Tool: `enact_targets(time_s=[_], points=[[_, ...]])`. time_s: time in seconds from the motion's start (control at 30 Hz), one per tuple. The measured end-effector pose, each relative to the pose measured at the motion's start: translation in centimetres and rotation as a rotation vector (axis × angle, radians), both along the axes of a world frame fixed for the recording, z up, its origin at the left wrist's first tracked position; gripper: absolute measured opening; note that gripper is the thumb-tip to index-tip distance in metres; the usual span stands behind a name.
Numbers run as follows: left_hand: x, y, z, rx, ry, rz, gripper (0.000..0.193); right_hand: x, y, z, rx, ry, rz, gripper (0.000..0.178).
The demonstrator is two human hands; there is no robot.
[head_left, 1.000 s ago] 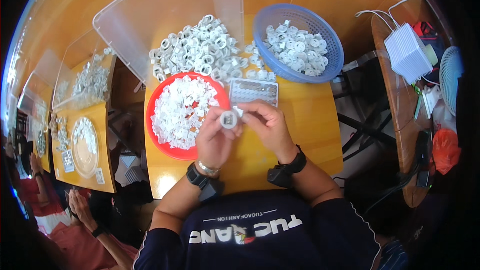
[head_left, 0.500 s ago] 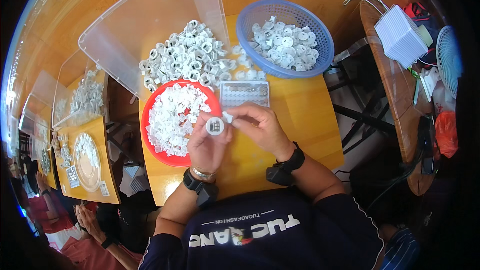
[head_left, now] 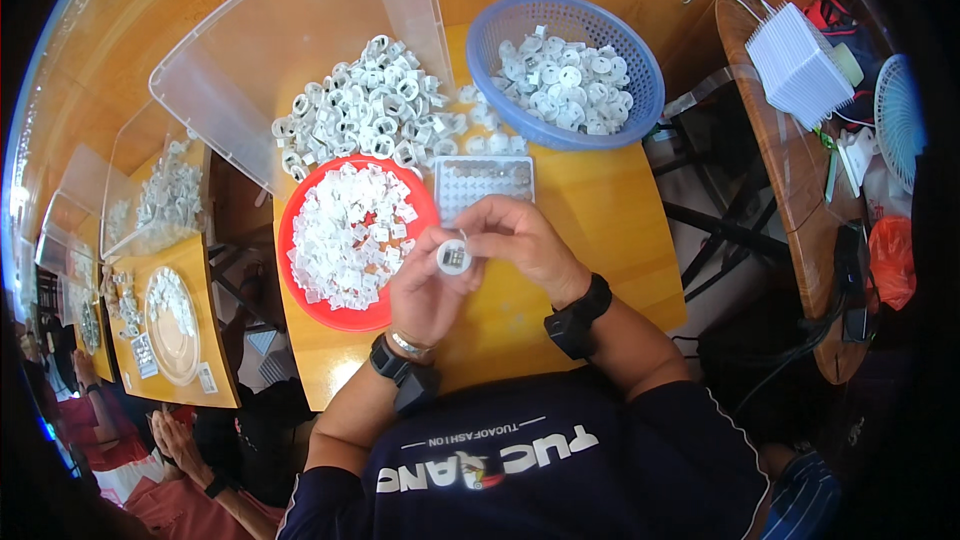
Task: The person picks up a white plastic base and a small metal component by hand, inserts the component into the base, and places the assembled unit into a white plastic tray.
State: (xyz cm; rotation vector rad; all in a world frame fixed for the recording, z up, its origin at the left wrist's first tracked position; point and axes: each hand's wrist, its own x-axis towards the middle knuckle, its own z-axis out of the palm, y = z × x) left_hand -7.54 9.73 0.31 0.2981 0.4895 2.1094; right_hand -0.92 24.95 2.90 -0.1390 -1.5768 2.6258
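Left hand (head_left: 422, 295) grips the round white piece (head_left: 454, 257) just right of the red basin (head_left: 350, 319); right hand (head_left: 525, 240) has moved in against it, small white part now lost from view, that grip impossible to tell, so the pieces seem to be meeting.

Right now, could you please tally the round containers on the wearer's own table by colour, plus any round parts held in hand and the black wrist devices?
Red basin: 1
Blue basket: 1
White round part, in the left hand: 1
Black wrist devices: 2
Total: 5
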Motion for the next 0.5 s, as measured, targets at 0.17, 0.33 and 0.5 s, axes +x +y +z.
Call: enact_targets(time_s=[0.17,0.33,0.5], points=[[0.1,0.2,0.0,-0.009,-0.003,0.024,0.021,-0.1,0.0,-0.5,0.007,-0.048,0.011,0.012],[0.1,0.1,0.0,-0.031,0.003,0.046,0.021,0.0,0.1,-0.7,-0.031,-0.006,-0.007,0.006],[0.1,0.1,-0.4,-0.100,-0.016,0.070,0.020,0.0,0.0,-0.1,0.067,0.000,-0.094,0.003]])
